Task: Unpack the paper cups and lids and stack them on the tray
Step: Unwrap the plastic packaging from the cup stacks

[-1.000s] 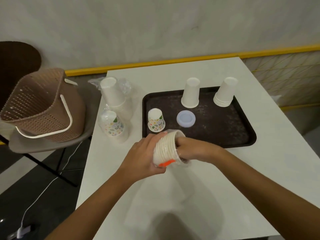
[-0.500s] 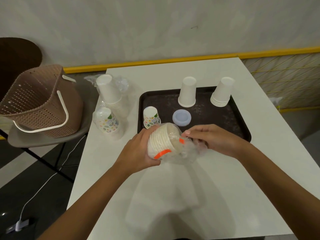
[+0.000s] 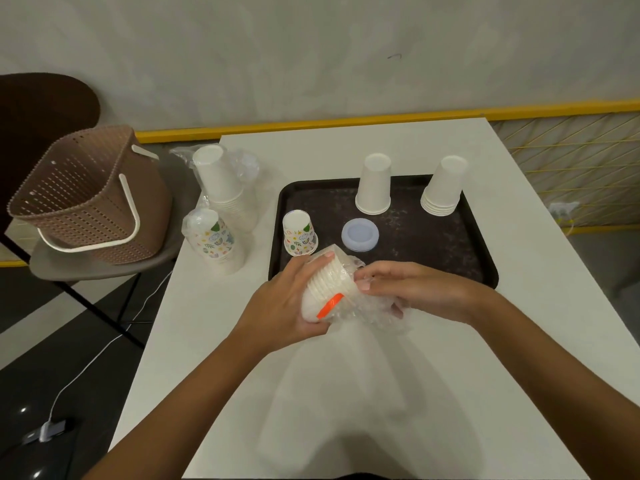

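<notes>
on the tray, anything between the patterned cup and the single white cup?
Head view: the lid stack sits roughly between the patterned cup and the white cup, a bit to the near side. Otherwise bare tray.

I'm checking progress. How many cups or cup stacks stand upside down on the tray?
3: a patterned cup near the tray's left edge, a plain white cup at the back middle, and a white stack at the back right. The hands may hide part of the front edge.

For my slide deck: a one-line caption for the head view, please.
Left hand holds a wrapped cup stack while the right hand peels its plastic wrap beside the tray.
</notes>
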